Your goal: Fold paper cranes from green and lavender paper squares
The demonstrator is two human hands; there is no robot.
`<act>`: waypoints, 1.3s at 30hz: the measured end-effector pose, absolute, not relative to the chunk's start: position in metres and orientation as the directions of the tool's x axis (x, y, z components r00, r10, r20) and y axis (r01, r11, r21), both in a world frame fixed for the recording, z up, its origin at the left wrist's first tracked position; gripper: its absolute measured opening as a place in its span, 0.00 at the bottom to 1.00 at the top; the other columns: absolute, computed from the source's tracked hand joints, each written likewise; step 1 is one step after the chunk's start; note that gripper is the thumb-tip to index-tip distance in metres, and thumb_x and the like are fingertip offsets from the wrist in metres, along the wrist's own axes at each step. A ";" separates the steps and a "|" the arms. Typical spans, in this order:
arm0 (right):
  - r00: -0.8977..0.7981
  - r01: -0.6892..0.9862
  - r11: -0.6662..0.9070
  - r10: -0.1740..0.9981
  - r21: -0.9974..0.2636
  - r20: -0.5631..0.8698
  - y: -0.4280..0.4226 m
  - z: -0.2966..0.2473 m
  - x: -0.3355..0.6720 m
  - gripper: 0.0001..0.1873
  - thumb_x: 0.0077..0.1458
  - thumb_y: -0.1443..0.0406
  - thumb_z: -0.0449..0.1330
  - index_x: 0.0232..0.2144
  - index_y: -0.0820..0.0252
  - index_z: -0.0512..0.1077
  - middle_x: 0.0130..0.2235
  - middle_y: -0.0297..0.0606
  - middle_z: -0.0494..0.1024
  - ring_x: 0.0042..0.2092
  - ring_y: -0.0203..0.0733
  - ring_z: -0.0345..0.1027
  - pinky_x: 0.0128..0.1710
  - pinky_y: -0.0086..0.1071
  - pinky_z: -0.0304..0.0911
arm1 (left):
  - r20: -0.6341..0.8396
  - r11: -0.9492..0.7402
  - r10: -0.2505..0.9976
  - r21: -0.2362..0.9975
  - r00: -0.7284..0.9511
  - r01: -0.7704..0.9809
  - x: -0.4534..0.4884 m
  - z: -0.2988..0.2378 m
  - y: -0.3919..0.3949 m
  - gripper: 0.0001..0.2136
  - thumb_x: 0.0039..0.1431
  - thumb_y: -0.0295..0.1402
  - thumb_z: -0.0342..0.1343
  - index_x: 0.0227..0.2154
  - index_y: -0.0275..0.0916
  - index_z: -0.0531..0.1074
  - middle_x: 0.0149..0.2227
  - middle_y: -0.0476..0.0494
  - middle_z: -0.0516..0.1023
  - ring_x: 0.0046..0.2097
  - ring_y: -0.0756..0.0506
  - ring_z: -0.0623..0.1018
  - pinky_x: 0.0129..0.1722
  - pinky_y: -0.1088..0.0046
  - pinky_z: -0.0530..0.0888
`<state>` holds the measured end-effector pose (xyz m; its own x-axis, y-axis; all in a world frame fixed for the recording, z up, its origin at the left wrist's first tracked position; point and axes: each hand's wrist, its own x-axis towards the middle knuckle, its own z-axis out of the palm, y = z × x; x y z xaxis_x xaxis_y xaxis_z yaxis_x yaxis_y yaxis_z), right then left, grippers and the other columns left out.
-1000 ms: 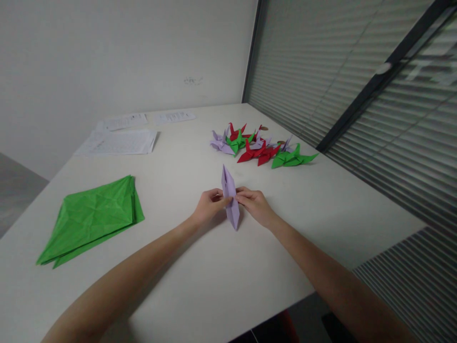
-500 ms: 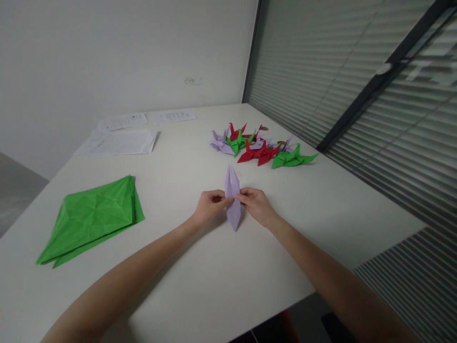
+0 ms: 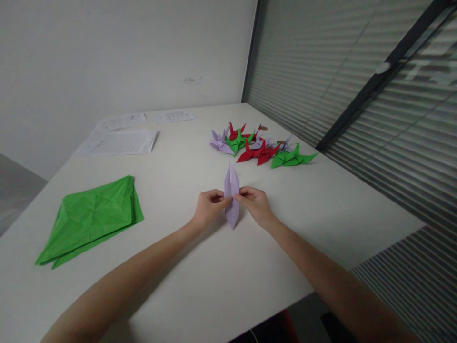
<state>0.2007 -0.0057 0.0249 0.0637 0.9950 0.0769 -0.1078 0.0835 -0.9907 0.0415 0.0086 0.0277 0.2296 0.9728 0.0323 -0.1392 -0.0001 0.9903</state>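
A folded piece of purple origami paper (image 3: pixel 233 209) is held upright between my hands, long and narrow, with two points at its top and one at the bottom. My left hand (image 3: pixel 211 206) pinches its left edge, thumb on the near face. On the opposite edge, my right hand (image 3: pixel 255 204) grips it the same way. The fingers behind the paper are partly hidden. Beyond the hands stands a group of folded paper cranes in purple, red and green, among them a green crane (image 3: pixel 293 157) and a red crane (image 3: pixel 250 151).
Crumpled green paper sheets (image 3: pixel 93 205) lie stacked at the left of the white table (image 3: pixel 171 276). Printed papers (image 3: pixel 121 142) rest at the back left. A wall (image 3: pixel 128 52) stands behind, and window blinds (image 3: pixel 303 62) run along the right side.
The two top points of the purple paper stand slightly further apart, with a wider gap between them. Both hands keep their grip in nearly the same place.
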 end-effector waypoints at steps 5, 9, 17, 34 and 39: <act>-0.007 -0.065 0.117 0.993 -0.991 0.118 -0.008 0.026 0.200 0.15 0.40 0.54 0.70 0.25 0.58 0.76 0.28 0.33 0.76 0.31 0.38 0.68 0.36 0.34 0.65 | 0.028 0.010 0.965 0.989 0.262 -0.145 0.040 0.025 0.011 0.12 0.41 0.38 0.68 0.24 0.34 0.76 0.25 0.46 0.77 0.27 0.50 0.73 0.30 0.73 0.69; -0.040 -0.069 0.095 0.994 -0.993 0.098 -0.007 0.026 0.200 0.15 0.39 0.54 0.71 0.26 0.57 0.75 0.27 0.33 0.76 0.32 0.38 0.68 0.35 0.34 0.65 | 0.015 0.024 0.965 0.989 0.260 -0.148 0.040 0.026 0.011 0.13 0.40 0.38 0.69 0.23 0.34 0.75 0.24 0.47 0.76 0.26 0.51 0.73 0.29 0.74 0.69; 0.032 -0.058 0.061 0.998 -0.996 0.060 -0.004 0.024 0.203 0.17 0.37 0.54 0.72 0.24 0.58 0.72 0.26 0.32 0.74 0.29 0.36 0.67 0.33 0.34 0.65 | 0.015 0.032 0.966 0.984 0.259 -0.176 0.041 0.026 0.011 0.14 0.40 0.40 0.69 0.23 0.35 0.75 0.24 0.45 0.77 0.26 0.50 0.73 0.28 0.74 0.69; 0.057 -0.113 0.064 0.997 -0.992 0.058 -0.003 0.024 0.201 0.17 0.35 0.57 0.72 0.22 0.59 0.71 0.24 0.30 0.73 0.28 0.34 0.65 0.32 0.32 0.63 | 0.046 0.001 0.975 0.977 0.216 -0.212 0.041 0.033 0.011 0.14 0.41 0.38 0.69 0.26 0.35 0.74 0.26 0.47 0.77 0.28 0.50 0.75 0.31 0.74 0.71; 0.054 -0.113 0.076 0.996 -0.991 0.071 -0.004 0.024 0.201 0.16 0.36 0.57 0.72 0.23 0.59 0.72 0.25 0.31 0.73 0.28 0.35 0.65 0.32 0.32 0.63 | 0.057 -0.009 0.975 0.977 0.216 -0.215 0.041 0.034 0.011 0.14 0.41 0.38 0.69 0.25 0.35 0.73 0.25 0.47 0.76 0.28 0.51 0.75 0.31 0.74 0.71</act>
<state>0.2014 -0.0037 0.0244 0.0543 0.9960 0.0707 -0.1129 0.0765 -0.9907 0.0409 0.0111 0.0335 0.2161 0.9747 0.0569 -0.2148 -0.0094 0.9766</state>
